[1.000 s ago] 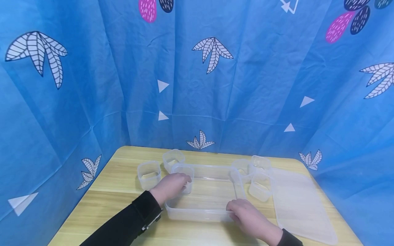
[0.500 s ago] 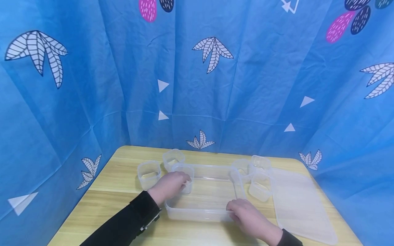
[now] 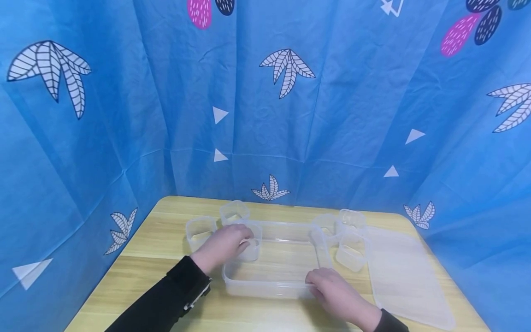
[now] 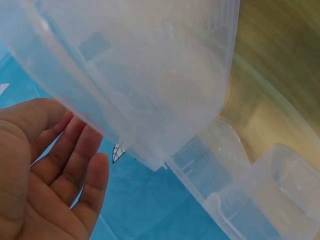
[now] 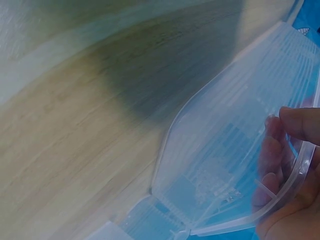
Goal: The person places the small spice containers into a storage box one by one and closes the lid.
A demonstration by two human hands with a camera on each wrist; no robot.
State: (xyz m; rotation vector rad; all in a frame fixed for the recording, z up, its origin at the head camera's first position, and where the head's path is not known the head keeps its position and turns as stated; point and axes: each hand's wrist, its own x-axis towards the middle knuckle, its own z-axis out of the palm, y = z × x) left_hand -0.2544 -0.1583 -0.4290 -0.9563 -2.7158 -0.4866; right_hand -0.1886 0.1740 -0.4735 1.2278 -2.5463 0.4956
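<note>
A large clear plastic food container (image 3: 269,289) sits open-topped on the wooden table. My right hand (image 3: 333,293) grips its rim at the near right corner, and in the right wrist view the fingers (image 5: 272,150) show through the clear wall. Inside the large container's far left corner stands a small clear plastic tub (image 3: 252,249). My left hand (image 3: 224,244) is right at this tub, its fingers loosely bent. In the left wrist view, the left fingertips (image 4: 92,137) lie by a translucent rim, with the hand partly uncurled.
Two small tubs (image 3: 201,230) stand left of and behind the large container. Several more tubs (image 3: 351,251) cluster at its right. A flat translucent lid (image 3: 408,276) lies on the right of the table (image 3: 137,272). A blue patterned curtain (image 3: 269,124) hangs behind.
My left hand has shifted slightly up and left, away from the small tub, which stays in place. My right hand keeps holding the large container's rim.
</note>
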